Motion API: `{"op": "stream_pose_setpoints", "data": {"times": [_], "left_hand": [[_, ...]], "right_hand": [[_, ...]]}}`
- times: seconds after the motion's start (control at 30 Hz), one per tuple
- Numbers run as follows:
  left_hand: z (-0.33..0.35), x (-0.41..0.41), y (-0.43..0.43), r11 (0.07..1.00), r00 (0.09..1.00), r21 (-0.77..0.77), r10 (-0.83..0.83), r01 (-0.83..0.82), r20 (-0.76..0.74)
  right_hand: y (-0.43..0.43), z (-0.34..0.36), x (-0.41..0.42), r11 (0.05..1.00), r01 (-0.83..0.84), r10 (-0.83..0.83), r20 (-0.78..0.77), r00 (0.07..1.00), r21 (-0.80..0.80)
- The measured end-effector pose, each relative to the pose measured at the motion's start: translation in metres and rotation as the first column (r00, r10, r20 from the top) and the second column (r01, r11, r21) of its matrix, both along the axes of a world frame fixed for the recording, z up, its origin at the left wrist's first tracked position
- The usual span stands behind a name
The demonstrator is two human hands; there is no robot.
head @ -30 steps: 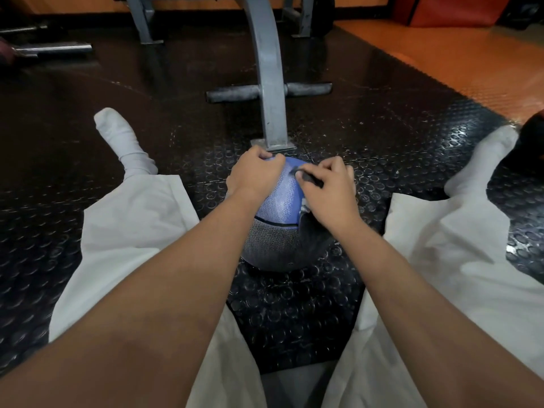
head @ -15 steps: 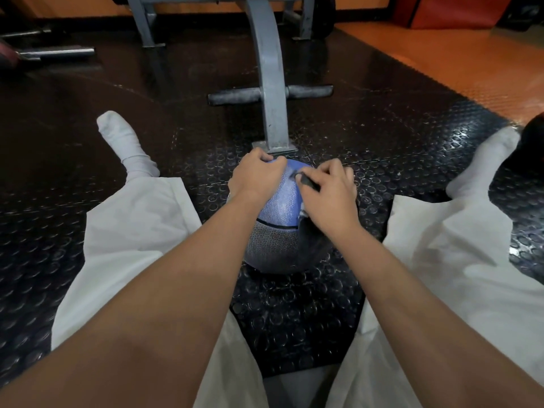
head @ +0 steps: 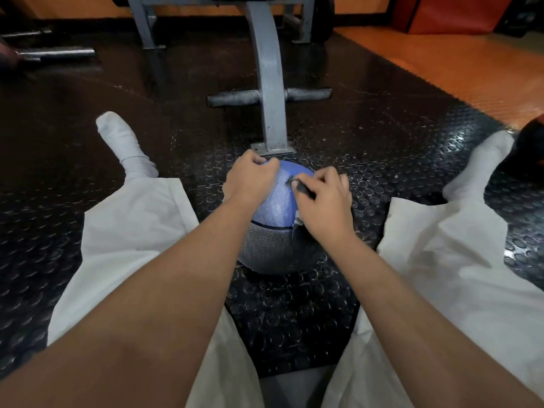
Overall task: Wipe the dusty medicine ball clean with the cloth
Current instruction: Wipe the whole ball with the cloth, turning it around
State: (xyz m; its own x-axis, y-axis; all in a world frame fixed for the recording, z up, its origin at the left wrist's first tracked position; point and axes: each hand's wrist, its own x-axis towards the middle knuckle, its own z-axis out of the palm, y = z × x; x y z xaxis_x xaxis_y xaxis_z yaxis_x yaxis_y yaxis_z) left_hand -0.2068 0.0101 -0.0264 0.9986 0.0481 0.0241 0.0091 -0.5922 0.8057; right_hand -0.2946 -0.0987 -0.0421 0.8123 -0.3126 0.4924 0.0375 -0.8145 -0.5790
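Observation:
A blue and grey medicine ball [head: 272, 219] sits on the black studded mat between my spread legs. My left hand [head: 248, 179] grips its upper left side with curled fingers. My right hand [head: 323, 201] presses on the ball's upper right, its fingers curled round a dark cloth [head: 301, 188]. Only small bits of the cloth show, at the fingertips and under the palm. A pale dusty patch lies on the blue top between the two hands.
A grey metal bench leg [head: 270, 83] with a crossbar [head: 235, 98] stands just beyond the ball. My white-socked feet [head: 123, 142] lie left and right. A barbell end [head: 56, 53] lies far left. The orange floor [head: 456, 69] begins at the right, with a dark object [head: 530, 148] there.
My right hand has slid slightly right and down along the ball with the cloth. The left hand keeps its hold.

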Motion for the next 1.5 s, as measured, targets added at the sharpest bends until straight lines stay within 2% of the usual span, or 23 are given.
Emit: {"op": "stream_pose_setpoints", "data": {"times": [0.13, 0.27, 0.33, 0.4, 0.5, 0.57, 0.67, 0.73, 0.83, 0.87, 1.0, 1.07, 1.17, 1.37, 1.43, 1.5], "left_hand": [[-0.004, 0.0, 0.005, 1.0, 1.0, -0.022, -0.01, 0.011, 0.017], [-0.007, -0.004, 0.007, 0.999, 0.999, -0.039, 0.01, -0.008, 0.049], [-0.006, -0.003, 0.008, 0.999, 0.999, -0.039, 0.03, -0.028, 0.04], [-0.003, 0.0, 0.009, 0.998, 0.999, -0.037, 0.048, -0.048, 0.011], [-0.003, 0.006, 0.012, 0.997, 0.998, -0.051, 0.055, -0.056, -0.028], [-0.004, 0.007, 0.014, 0.997, 0.999, -0.065, 0.042, -0.043, -0.029], [-0.006, 0.003, 0.015, 0.997, 1.0, -0.079, 0.02, -0.021, -0.011], [-0.006, 0.001, 0.015, 0.996, 1.0, -0.082, 0.024, -0.024, -0.004], [-0.005, 0.001, 0.012, 0.996, 0.999, -0.082, 0.036, -0.036, -0.01], [-0.004, 0.002, 0.011, 0.996, 0.999, -0.078, 0.041, -0.042, -0.014], [-0.001, 0.004, 0.01, 0.997, 0.998, -0.056, 0.05, -0.051, -0.024], [-0.001, 0.004, 0.011, 0.997, 0.999, -0.062, 0.034, -0.035, -0.023], [-0.001, 0.002, 0.011, 0.998, 1.0, -0.064, 0.012, -0.013, -0.018], [0.0, 0.001, 0.007, 0.999, 0.999, -0.046, 0.028, -0.029, -0.014], [0.001, 0.003, 0.006, 0.999, 0.999, -0.037, 0.04, -0.041, -0.022], [0.001, 0.006, 0.006, 0.999, 0.999, -0.034, 0.039, -0.04, -0.025]], "right_hand": [[-0.001, -0.009, -0.013, 0.999, -0.037, 0.037, 0.095, 0.995, -0.002], [-0.001, 0.016, 0.016, 1.0, 0.011, -0.01, -0.099, 0.995, 0.004], [0.002, 0.018, 0.025, 0.999, 0.031, -0.032, -0.135, 0.99, -0.005], [0.008, 0.01, 0.021, 0.999, 0.02, -0.022, -0.057, 0.998, -0.028], [0.018, -0.02, -0.008, 0.996, -0.008, 0.023, 0.18, 0.983, -0.084], [0.023, -0.035, -0.029, 0.986, -0.07, 0.105, 0.236, 0.966, -0.15], [0.019, -0.032, -0.028, 0.974, -0.099, 0.147, 0.235, 0.961, -0.205], [0.02, -0.016, -0.01, 0.987, -0.036, 0.069, 0.213, 0.975, -0.157], [0.023, 0.003, 0.014, 0.995, 0.056, -0.052, 0.053, 0.997, -0.079], [0.024, 0.004, 0.014, 0.995, 0.065, -0.062, 0.042, 0.997, -0.074], [0.028, -0.026, -0.02, 0.992, 0.006, 0.022, 0.218, 0.976, -0.129], [0.03, -0.044, -0.04, 0.982, -0.057, 0.103, 0.255, 0.961, -0.181], [0.024, -0.041, -0.039, 0.979, -0.1, 0.144, 0.25, 0.958, -0.179], [0.018, -0.004, -0.001, 0.998, 0.057, -0.056, 0.122, 0.991, -0.007], [0.021, -0.013, -0.009, 0.999, 0.033, -0.025, 0.183, 0.983, -0.036], [0.024, -0.03, -0.027, 0.991, -0.031, 0.063, 0.247, 0.967, -0.131]]}}
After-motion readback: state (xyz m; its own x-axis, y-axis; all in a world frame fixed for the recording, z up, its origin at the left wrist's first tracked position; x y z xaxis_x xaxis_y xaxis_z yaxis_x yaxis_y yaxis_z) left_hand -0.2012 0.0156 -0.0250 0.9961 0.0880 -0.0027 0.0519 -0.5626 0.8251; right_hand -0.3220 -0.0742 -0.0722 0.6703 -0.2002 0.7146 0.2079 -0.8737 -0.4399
